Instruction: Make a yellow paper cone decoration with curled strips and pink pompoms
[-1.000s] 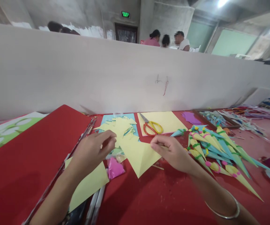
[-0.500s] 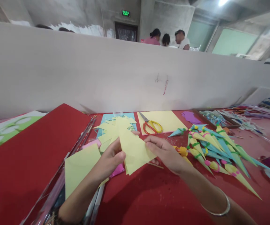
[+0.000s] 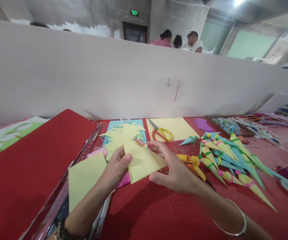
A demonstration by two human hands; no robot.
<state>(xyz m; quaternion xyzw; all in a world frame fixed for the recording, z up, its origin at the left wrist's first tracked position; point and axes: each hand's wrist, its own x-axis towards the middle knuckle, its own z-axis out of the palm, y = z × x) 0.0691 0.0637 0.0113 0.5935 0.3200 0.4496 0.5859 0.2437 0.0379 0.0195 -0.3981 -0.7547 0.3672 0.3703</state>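
Note:
My left hand (image 3: 117,166) is closed on a sheet of pale yellow paper (image 3: 144,163), its thumb lying on the front near the left edge. The paper bends along its upper right side, and its right corner points into the space between thumb and fingers of my right hand (image 3: 172,168). That hand is open, with thumb and fingers spread around the corner; whether a fingertip touches the paper's back is hard to see. Behind the held sheet lies a pile of yellow paper pieces (image 3: 112,133). Another yellow sheet (image 3: 86,176) lies under my left forearm.
Scissors (image 3: 161,131) rest on a yellow sheet near the white partition (image 3: 109,80). A yellow glue gun (image 3: 194,163) lies beyond my right hand. Several decorated paper cones (image 3: 224,153) are heaped on the right. A large red board (image 3: 41,156) lies left.
My right hand has let go of the paper's right edge and spread its thumb and fingers. The sheet's upper right side now curls. My left hand has shifted slightly left with the paper.

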